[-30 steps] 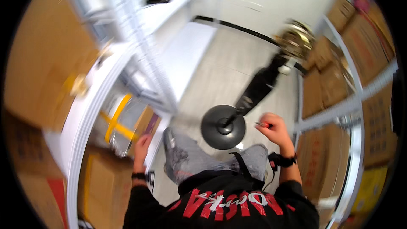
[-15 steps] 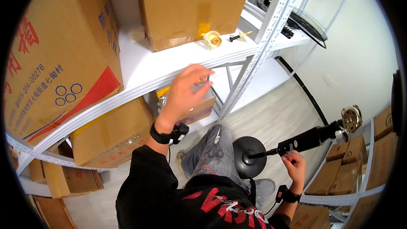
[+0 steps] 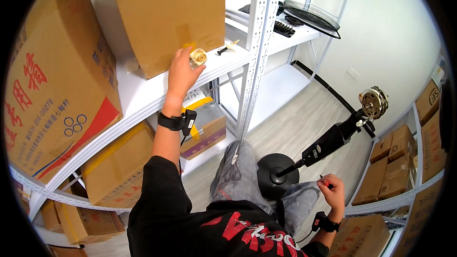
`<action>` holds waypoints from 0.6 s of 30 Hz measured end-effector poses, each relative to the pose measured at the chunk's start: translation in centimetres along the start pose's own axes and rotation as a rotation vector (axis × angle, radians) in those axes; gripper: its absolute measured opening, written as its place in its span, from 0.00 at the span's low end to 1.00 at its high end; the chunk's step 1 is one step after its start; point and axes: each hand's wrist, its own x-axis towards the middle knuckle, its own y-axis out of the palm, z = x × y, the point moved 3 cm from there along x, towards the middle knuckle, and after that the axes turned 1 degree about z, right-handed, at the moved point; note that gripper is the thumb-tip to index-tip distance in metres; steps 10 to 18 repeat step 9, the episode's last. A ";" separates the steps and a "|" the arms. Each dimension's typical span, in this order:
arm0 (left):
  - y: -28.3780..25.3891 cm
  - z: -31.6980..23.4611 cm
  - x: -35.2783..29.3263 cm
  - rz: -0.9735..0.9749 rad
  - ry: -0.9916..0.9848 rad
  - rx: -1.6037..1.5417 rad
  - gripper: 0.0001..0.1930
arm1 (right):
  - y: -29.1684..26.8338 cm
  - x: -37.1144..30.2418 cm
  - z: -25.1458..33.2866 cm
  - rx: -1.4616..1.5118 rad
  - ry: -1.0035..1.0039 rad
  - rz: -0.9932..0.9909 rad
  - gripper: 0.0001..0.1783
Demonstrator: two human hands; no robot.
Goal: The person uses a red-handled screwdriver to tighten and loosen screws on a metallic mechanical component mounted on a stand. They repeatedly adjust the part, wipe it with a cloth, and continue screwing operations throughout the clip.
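My left hand is stretched over the white shelf, thumb and fingers apart beside a cream round cup-shaped part. The fingers come up against the cup's left side; whether they press on it is unclear. Just right of the cup lies a small cream piece with a black shaft. At the lower right, my right hand is closed around a small red tool with a dark tip, mostly hidden in the fingers. Beyond it, a black fan stand leans on its round base, with a bare metal motor on top.
A tall cardboard box stands behind the cup, and a larger carton at the left. A perforated white shelf post rises to the right of the cup. Farther back lies a black fan grille. Cartons fill the right-hand rack.
My left hand has reached forward to the cup; the small dark thing earlier at its fingertips no longer shows. My right hand, still holding the red tool, has come away from the fan stand.
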 end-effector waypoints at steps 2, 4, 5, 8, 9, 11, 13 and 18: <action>0.0 -0.2 0.2 -0.023 0.027 0.079 0.34 | -0.6 -0.2 -0.5 -0.013 0.030 -0.013 0.06; 0.1 -0.7 0.4 -0.055 0.039 0.156 0.34 | -1.0 -0.4 -1.2 0.019 0.032 -0.028 0.06; 0.0 -1.3 0.6 -0.078 0.038 0.190 0.34 | -1.2 -0.5 -1.6 0.030 0.050 -0.040 0.06; -0.3 -3.0 1.4 -0.100 0.041 0.262 0.35 | -1.7 -1.0 -2.9 0.047 0.098 -0.068 0.05; -0.3 -3.9 1.8 -0.101 0.047 0.296 0.35 | -2.0 -1.3 -3.2 0.035 0.110 -0.076 0.04; -0.3 -3.9 1.8 -0.101 0.047 0.296 0.35 | -2.0 -1.3 -3.2 0.035 0.110 -0.076 0.04; -0.3 -3.9 1.8 -0.101 0.047 0.296 0.35 | -2.0 -1.3 -3.2 0.035 0.110 -0.076 0.04; -0.3 -3.9 1.8 -0.101 0.047 0.296 0.35 | -2.0 -1.3 -3.2 0.035 0.110 -0.076 0.04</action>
